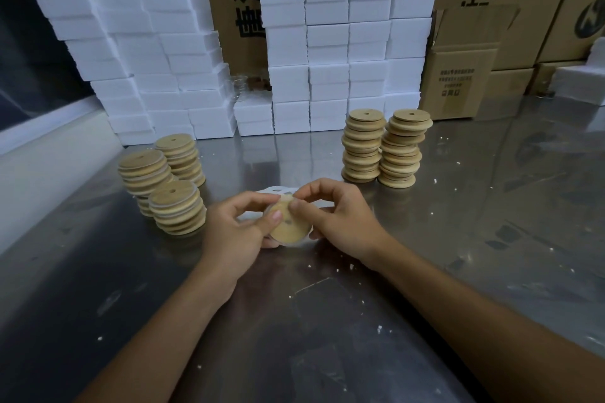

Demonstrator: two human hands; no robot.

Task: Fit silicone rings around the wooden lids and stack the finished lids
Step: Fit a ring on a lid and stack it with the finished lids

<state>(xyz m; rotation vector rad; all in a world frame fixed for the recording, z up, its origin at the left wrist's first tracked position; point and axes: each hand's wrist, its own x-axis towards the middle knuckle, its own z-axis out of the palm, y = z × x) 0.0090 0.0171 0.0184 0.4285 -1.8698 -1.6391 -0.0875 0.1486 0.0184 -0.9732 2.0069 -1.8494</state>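
Pale round wooden lid (288, 228) with a small centre hole, held tilted just above the steel table (458, 239), near the middle of its width. Left hand (235, 232) grips the lid's left and lower edge, fingers curled round it, thumb across the face. Right hand (337, 219) grips the right side; thumb and forefinger pinch the translucent white silicone ring (285, 199) at the lid's top edge. How far the ring sits round the rim cannot be told.

More loose white silicone rings (273, 190) lie on the table just behind the hands.

Toward the left edge: three stacks of ringed wooden lids (178, 206), close together. Toward the back, right of centre: two taller stacks of plain wooden lids (379, 147), touching.

Along the back edge: walls of white foam boxes (327, 42), brown cardboard cartons (465, 69) behind and to the right. White crumbs are scattered over the table.
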